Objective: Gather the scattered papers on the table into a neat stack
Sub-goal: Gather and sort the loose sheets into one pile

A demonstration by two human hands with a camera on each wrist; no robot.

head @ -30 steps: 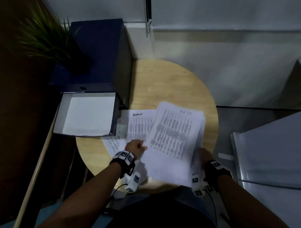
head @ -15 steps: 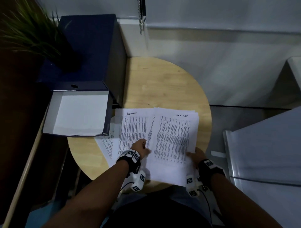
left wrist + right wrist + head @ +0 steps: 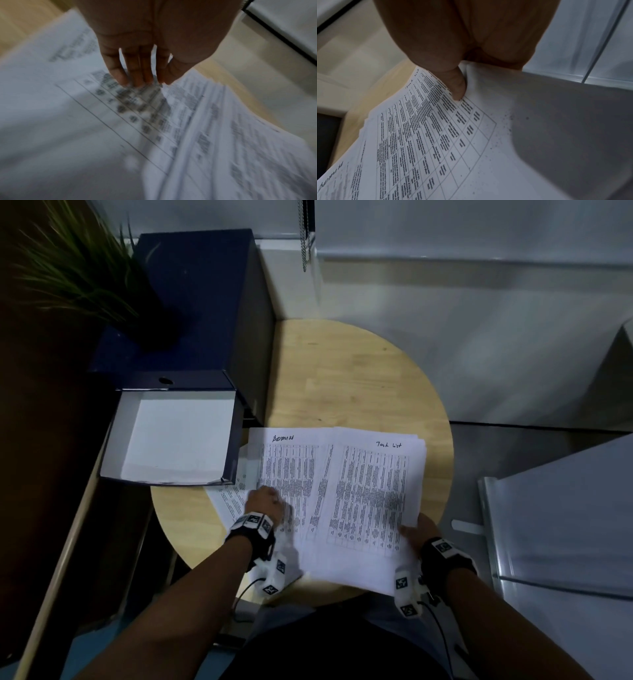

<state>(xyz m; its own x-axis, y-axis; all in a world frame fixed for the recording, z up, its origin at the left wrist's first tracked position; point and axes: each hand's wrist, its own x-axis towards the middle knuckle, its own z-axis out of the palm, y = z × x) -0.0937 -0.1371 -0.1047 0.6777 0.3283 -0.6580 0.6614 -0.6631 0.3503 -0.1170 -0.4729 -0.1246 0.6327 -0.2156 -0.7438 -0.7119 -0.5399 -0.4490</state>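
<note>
Your left hand [image 3: 265, 501] presses flat fingers on the 9 o'clock sheet [image 3: 287, 470] to anchor it, while your right hand [image 3: 419, 530] pinches the 3 o'clock sheaf [image 3: 370, 491] to slide it over.

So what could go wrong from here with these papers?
The right hand pinches only the near right edge of the Task list sheets, which overhang the table's near rim, so they could sag or slip off. The left hand presses its fingertips on the Admin sheet; sliding might crumple it or snag the sheet under the open box.
</note>
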